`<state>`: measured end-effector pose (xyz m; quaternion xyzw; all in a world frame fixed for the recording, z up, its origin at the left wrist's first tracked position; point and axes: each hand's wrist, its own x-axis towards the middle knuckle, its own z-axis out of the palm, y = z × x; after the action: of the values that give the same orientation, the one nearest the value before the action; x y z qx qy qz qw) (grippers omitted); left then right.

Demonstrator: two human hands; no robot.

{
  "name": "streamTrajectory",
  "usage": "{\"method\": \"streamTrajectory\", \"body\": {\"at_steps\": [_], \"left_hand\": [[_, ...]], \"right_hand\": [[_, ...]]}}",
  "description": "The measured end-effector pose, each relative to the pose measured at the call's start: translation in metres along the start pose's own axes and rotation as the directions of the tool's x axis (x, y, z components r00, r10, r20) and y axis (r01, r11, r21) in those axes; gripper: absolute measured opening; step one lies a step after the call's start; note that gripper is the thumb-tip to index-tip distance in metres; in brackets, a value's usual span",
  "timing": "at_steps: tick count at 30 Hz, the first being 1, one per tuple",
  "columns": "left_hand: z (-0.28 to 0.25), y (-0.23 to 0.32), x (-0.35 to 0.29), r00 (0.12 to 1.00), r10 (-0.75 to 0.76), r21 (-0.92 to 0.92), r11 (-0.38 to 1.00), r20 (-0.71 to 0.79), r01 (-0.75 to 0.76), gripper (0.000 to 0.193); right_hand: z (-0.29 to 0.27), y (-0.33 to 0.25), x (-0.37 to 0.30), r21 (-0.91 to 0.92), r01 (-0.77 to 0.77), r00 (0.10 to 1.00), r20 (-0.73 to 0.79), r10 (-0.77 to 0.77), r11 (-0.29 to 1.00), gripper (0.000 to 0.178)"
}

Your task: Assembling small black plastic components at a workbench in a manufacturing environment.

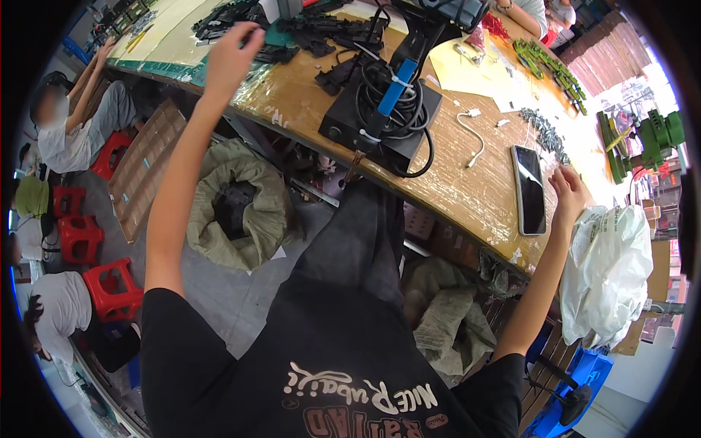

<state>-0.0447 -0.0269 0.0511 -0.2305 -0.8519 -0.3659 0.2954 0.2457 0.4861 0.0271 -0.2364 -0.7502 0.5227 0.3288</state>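
Note:
My left hand (231,64) is raised over the table's far-left edge, beside a heap of black plastic parts (228,20). Its fingers are apart, and nothing shows between them. At the right side of the table, my right hand (569,193) has its fingers bent together, close to a strip of small grey metal pieces (546,134). Whatever those fingertips may hold is too small to make out. Just left of that hand lies a smartphone (529,191) with a dark screen.
A black box (343,130) with coiled cable and a blue-handled tool (398,86) stands mid-table. A short white cable (473,139) lies nearby. Green parts (549,69) sit far right. A white plastic bag (607,270) hangs at right. An open sack (252,233) stands below.

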Motion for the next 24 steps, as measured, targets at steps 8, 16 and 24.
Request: {"method": "streamTrajectory", "body": {"at_steps": [8, 16, 24], "left_hand": [[-0.07, 0.088, -0.067, 0.84, -0.482, -0.889, 0.231, 0.249, 0.396, 0.016], [-0.038, 0.18, -0.175, 0.654, -0.442, -0.748, -0.063, 0.614, 0.66, 0.036], [-0.027, 0.22, -0.219, 0.6, -0.391, -0.701, -0.204, 0.698, 0.683, 0.03]], "right_hand": [[0.051, -0.068, -0.134, 0.251, -0.023, 0.999, 0.05, 0.011, 0.968, 0.014], [0.102, -0.093, -0.203, 0.612, -0.241, 0.947, 0.318, 0.044, 0.753, 0.014], [0.119, -0.086, -0.23, 0.732, -0.265, 0.945, 0.328, 0.016, 0.627, 0.019]]}}
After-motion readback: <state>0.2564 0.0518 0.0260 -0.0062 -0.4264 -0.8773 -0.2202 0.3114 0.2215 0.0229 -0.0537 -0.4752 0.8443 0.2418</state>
